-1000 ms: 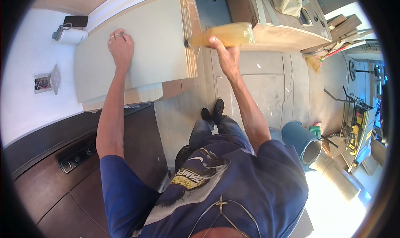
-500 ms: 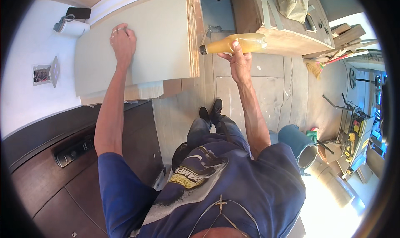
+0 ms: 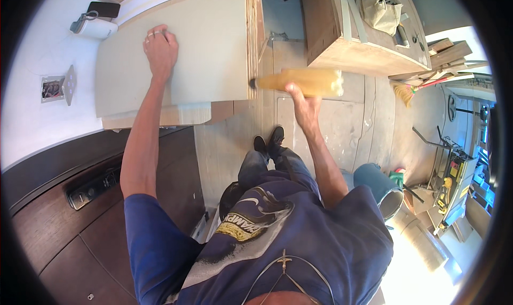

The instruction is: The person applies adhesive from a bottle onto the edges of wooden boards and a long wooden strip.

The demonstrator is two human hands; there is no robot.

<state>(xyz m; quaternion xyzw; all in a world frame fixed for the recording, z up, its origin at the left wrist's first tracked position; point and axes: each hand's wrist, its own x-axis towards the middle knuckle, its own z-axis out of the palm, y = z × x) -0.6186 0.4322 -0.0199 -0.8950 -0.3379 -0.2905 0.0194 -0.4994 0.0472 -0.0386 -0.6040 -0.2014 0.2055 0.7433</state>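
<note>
Holding a yellowish glue bottle (image 3: 302,82) on its side, the right hand (image 3: 300,99) is wrapped around its lower part, and the dark nozzle touches the layered right edge of the grey panel (image 3: 214,43). The bottle hangs over the floor (image 3: 342,128), just beside this edge, near the panel's lower right corner. The left hand (image 3: 159,49) lies flat on the panel, fingers together, pressing near its upper left part; it holds nothing. The panel lies on a thicker board (image 3: 160,115), which shows under its lower edge, on the white worktop (image 3: 48,118). At the worktop's far left corner stand a white device (image 3: 96,28) and a dark phone (image 3: 104,8); near its left edge is a small socket box (image 3: 56,86). A wooden bench (image 3: 363,48) stands behind the bottle, a broom (image 3: 409,91) and a blue bin (image 3: 379,182) to the right.

In my judgement, the nozzle could slip off the narrow edge, so the content would fall on the floor or on the shoes (image 3: 270,139). Too strong a squeeze could also make it run down the edge. If the left hand loosens, the panel may shift on the board.

Compared with one second ago, the bottle has come down along the edge, toward the person. The left hand has stayed at almost the same place on the panel.
</note>
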